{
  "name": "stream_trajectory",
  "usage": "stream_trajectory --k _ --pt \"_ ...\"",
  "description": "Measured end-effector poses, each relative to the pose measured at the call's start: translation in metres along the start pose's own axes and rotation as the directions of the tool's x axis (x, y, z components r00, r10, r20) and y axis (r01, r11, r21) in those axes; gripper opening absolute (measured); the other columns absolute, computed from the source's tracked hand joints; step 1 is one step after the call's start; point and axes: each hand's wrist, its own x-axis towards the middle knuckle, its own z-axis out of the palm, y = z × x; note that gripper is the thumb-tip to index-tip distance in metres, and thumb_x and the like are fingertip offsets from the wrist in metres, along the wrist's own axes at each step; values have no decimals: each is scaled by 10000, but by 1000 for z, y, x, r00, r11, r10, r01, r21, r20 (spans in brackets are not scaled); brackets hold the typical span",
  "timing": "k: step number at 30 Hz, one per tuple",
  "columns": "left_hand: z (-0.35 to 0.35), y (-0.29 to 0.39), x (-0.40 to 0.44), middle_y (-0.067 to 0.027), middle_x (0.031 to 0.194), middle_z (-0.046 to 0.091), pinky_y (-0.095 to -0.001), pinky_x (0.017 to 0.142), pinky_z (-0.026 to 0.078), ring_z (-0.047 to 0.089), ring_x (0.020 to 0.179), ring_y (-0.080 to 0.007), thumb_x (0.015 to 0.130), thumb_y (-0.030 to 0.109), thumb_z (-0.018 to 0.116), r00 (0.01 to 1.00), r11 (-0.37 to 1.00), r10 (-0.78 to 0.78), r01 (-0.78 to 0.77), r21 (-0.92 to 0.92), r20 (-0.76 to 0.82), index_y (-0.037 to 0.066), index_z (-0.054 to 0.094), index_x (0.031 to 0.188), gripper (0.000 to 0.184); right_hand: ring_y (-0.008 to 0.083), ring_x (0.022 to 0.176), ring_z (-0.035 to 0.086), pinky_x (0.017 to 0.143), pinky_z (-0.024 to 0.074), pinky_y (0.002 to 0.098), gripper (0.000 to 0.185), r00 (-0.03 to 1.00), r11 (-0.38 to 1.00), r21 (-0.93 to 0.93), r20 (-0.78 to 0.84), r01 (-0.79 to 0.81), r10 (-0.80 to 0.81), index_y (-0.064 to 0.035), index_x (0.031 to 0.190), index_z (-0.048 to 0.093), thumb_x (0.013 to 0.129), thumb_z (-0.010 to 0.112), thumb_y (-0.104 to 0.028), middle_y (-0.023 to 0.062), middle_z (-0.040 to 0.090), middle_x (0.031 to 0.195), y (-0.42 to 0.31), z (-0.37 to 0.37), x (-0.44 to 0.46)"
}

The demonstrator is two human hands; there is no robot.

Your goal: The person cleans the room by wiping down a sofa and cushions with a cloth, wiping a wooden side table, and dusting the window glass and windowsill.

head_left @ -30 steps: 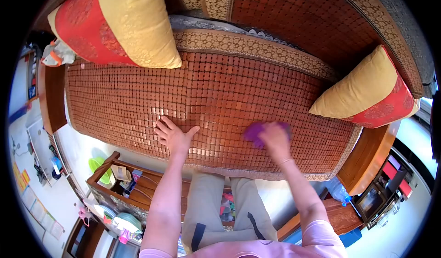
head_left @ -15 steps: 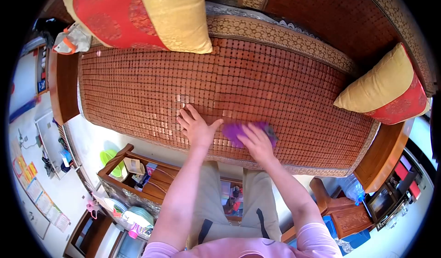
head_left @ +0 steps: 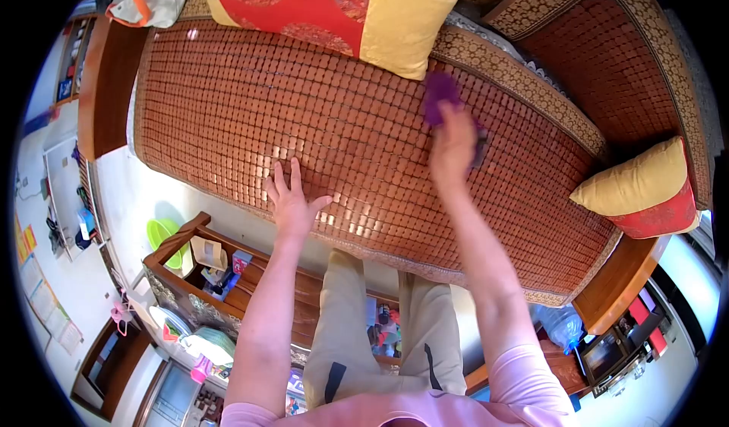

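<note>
I have the right hand (head_left: 453, 150) gripping a purple cloth (head_left: 441, 96) on the tiled seat mat (head_left: 228, 108), just beside the nearest yellow corner of the large cushion (head_left: 304, 5). Motion blur hides how the fingers close round it, and I can't tell whether cloth and cushion touch. My left hand (head_left: 290, 208) is released, fingers spread on the mat, well apart from the large cushion and on the side nearer the body

For this wiping stroke I'd want the cloth spread under the whole palm, because a bunched edge could catch in the gaps between the small tiles. Even, moderate pressure seems right; leaning hard might drag the mat out of line. The spread left hand looks well placed to brace the reach and steady the mat. Close to the large cushion I'd slow down and follow its edge rather than push into it, and lift that corner if the strip beneath needs wiping too. Overlapping passes, worked away from the large cushion, should leave fewer missed rows
</note>
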Motion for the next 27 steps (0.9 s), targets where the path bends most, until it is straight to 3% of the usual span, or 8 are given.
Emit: stream_trajectory --k 2,8,11,13,15,19,22,27 --pt "-5 3 -1 -179 1618 122 -596 1071 374 149 1433 -486 694 437 850 1000 1000 -9 9 -4 20 228 196 1576 1117 316 961 607 882 511 440 204 910 994 33 401 100 -105 -90 1018 673 864 551 -34 135 648 1014 -39 7 -48" --pt "-8 3 0 -200 1601 154 -562 1094 367 206 1402 -494 705 518 821 1000 999 -1 0 33 30 200 218 1570 1101 279 1331 498 1084 431 416 385 480 761 489 591 425 -648 -210 1206 655 835 577 -145 49 548 1425 -2 -73 -188" --pt "-12 5 0 -199 1599 159 -555 1078 391 207 1400 -490 710 538 808 998 998 -10 6 69 54 203 212 1571 1100 279 1145 598 973 489 423 275 618 822 217 567 526 -545 -183 1070 657 815 604 -97 77 650 1208 30 -80 -135" --pt "-9 4 0 -194 1599 162 -558 1065 403 210 1401 -484 710 542 806 999 997 -8 4 78 47 205 208 1572 1101 319 1155 582 998 461 437 297 910 969 39 337 243 -242 -118 1126 642 846 575 -47 115 646 1190 52 -73 -73" --pt "-9 3 1 -182 1603 161 -571 1047 416 216 1400 -474 709 543 805 999 994 -12 7 106 43 209 211 1571 1099 359 1166 566 1022 434 450 321 999 998 -47 5 -38 38 -53 1183 627 878 545 3 154 642 1172 62 -48 -23" --pt "-7 3 -1 -158 1612 154 -605 998 437 224 1405 -462 714 575 781 1000 992 -13 10 127 25 221 206 1572 1092 354 1140 573 1002 449 459 331 995 1000 -12 -96 11 -12 -50 1180 627 872 527 20 158 635 1150 9 4 3" --pt "-9 3 -4 -162 1612 157 -618 1024 399 219 1411 -467 729 548 783 999 995 -20 16 102 33 213 213 1572 1071 318 915 605 799 516 456 201 870 995 -46 491 85 -52 -73 1018 651 845 554 -40 113 627 976 -63 -3 -55" --pt "3 -22 -28 -194 1593 199 -594 1099 317 242 1411 -461 808 433 765 991 995 100 -101 -11 -94 130 277 1545 935 273 1360 462 1128 382 422 379 565 826 310 613 471 -552 -191 1214 657 869 521 -113 85 526 1440 -37 -61 -163"
